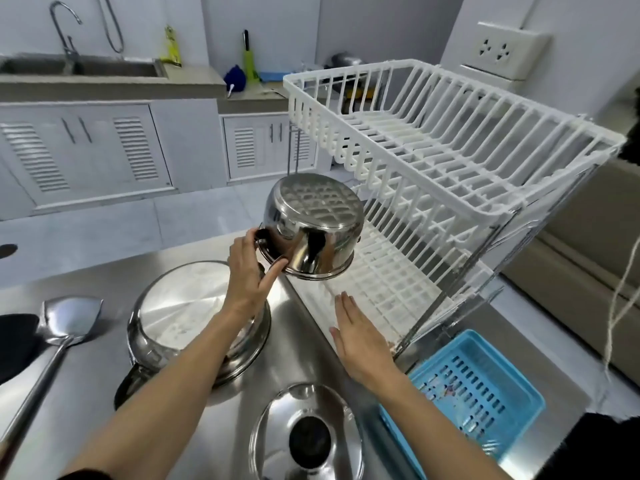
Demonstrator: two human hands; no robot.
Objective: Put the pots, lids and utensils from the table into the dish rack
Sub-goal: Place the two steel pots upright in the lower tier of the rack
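Observation:
My left hand [250, 271] grips the black side handle of a small steel pot [311, 225], held upside down and tilted in the air at the left edge of the white two-tier dish rack [450, 174]. My right hand [356, 336] lies flat with straight fingers at the front edge of the rack's lower tier. On the steel table a larger steel pot [194, 313] sits upside down beneath my left forearm. A steel lid with a black knob [308, 434] lies near the front. A steel spatula [65, 327] lies at the left.
A blue slotted basket [485, 386] sits right of the table beside the rack's foot. A dark object [14, 341] lies at the table's far left edge. Behind are grey cabinets, a sink with a tap [65, 32] and a wall socket [502, 50].

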